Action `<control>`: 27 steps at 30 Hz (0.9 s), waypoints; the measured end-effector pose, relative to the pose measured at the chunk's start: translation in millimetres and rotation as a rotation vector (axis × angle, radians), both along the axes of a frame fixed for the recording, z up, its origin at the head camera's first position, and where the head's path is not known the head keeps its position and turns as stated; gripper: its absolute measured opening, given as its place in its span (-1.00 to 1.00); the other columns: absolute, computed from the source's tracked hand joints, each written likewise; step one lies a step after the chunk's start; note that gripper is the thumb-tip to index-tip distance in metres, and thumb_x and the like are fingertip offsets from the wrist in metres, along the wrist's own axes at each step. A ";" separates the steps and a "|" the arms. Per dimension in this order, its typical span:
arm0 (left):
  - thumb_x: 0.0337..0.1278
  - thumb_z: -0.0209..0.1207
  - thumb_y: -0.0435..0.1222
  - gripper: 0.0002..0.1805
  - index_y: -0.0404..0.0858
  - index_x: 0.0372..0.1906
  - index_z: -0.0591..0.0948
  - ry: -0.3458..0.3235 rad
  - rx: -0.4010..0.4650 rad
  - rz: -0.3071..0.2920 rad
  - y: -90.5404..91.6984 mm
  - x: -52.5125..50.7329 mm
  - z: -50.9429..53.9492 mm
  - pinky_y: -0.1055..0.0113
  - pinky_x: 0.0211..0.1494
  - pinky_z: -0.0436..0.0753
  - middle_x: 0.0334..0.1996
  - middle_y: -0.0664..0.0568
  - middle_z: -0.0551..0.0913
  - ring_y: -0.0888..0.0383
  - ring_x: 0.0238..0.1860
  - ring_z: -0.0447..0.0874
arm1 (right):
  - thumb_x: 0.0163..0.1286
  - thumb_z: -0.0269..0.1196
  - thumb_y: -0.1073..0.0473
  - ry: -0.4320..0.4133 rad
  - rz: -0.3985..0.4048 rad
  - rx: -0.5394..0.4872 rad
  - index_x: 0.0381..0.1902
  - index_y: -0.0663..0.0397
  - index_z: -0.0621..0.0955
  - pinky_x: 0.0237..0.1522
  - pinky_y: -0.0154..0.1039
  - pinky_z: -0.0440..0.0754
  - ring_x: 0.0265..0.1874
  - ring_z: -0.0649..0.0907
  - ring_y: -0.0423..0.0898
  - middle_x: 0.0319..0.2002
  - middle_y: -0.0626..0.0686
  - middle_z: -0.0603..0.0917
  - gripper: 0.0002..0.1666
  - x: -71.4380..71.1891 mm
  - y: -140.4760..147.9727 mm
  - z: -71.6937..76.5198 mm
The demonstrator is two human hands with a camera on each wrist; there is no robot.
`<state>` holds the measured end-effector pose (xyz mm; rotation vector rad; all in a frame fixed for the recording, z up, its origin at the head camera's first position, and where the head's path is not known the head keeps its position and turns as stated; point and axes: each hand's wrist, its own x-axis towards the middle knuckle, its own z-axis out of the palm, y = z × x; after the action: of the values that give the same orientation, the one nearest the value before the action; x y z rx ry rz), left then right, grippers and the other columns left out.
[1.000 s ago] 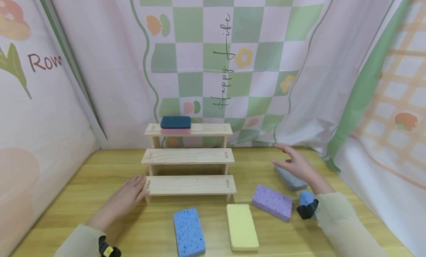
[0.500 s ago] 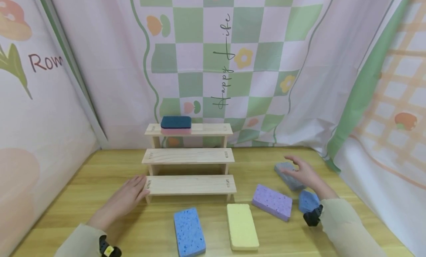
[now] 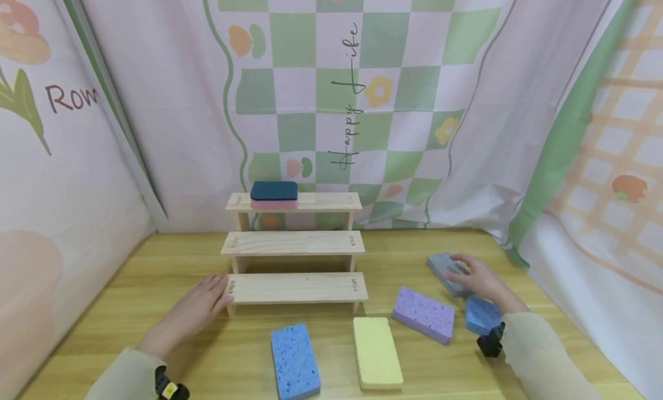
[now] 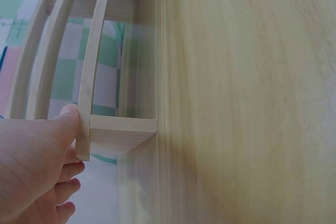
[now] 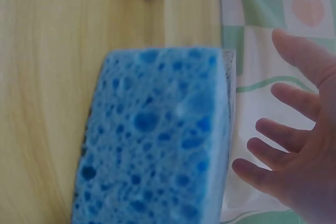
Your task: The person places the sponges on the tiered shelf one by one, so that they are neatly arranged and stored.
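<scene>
My left hand [image 3: 193, 308] holds the left end of the lowest step of a three-step wooden shelf [image 3: 297, 288], its thumb [image 4: 67, 119] against the board and its other fingers at the board's end. Over the right side of the table my right hand [image 3: 483, 282] hovers by a grey sponge [image 3: 445, 269], thumb and fingers spread apart. Beneath that wrist lies a blue sponge [image 3: 481, 315], which looms large in the right wrist view and hides most of the grey one. A purple sponge [image 3: 423, 315] lies just left of them.
On the top step sits a dark blue and pink sponge [image 3: 274, 194]. A yellow sponge [image 3: 377, 354] and another blue sponge [image 3: 295, 361] lie in front of the shelf. Printed curtains [image 3: 362, 101] enclose the wooden table [image 3: 393, 250] at the back and sides.
My right hand has come down and a little to the right, nearer the grey sponge, baring more of the blue sponge below the wrist. My left hand stays at the shelf's end.
</scene>
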<state>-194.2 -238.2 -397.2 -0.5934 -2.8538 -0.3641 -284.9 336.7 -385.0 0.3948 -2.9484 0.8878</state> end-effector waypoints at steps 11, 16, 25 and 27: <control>0.33 0.00 -0.21 -0.45 -0.63 0.16 0.33 0.008 -0.001 -0.002 0.2 -0.6 -0.1 -0.16 0.25 0.17 0.17 -0.46 0.30 -0.34 0.22 0.19 | 0.21 0.28 0.01 -0.051 0.031 0.042 0.14 0.53 0.34 0.05 0.36 0.23 0.10 0.25 0.49 0.12 0.56 0.29 -0.23 4.5 6.5 -3.8; 0.33 -0.01 -0.20 -0.44 -0.63 0.16 0.33 0.008 -0.007 -0.006 -0.1 -0.6 0.0 -0.16 0.25 0.18 0.17 -0.45 0.30 -0.34 0.22 0.19 | 0.18 0.31 0.01 -0.075 0.032 0.076 0.12 0.52 0.36 0.04 0.35 0.26 0.09 0.26 0.51 0.11 0.59 0.28 -0.23 4.8 8.9 -5.1; 0.34 -0.02 -0.17 -0.42 -0.63 0.17 0.31 0.002 -0.006 -0.008 -0.6 -0.7 -0.3 -0.14 0.26 0.18 0.18 -0.44 0.30 -0.33 0.23 0.19 | 0.15 0.33 0.01 -0.113 0.010 0.099 0.15 0.50 0.35 0.05 0.34 0.26 0.10 0.25 0.50 0.12 0.57 0.28 -0.19 4.4 8.0 -4.0; 0.35 -0.03 -0.17 -0.42 -0.63 0.18 0.31 -0.003 -0.005 -0.006 -0.7 -0.8 -0.2 -0.14 0.26 0.17 0.18 -0.44 0.30 -0.33 0.23 0.18 | 0.14 0.34 0.01 -0.121 0.005 0.102 0.15 0.50 0.35 0.05 0.34 0.26 0.10 0.24 0.50 0.13 0.57 0.28 -0.19 4.9 7.0 -3.3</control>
<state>-195.1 -238.9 -397.4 -0.6024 -2.8576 -0.3598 -280.0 343.7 -388.3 0.3647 -3.1140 0.7915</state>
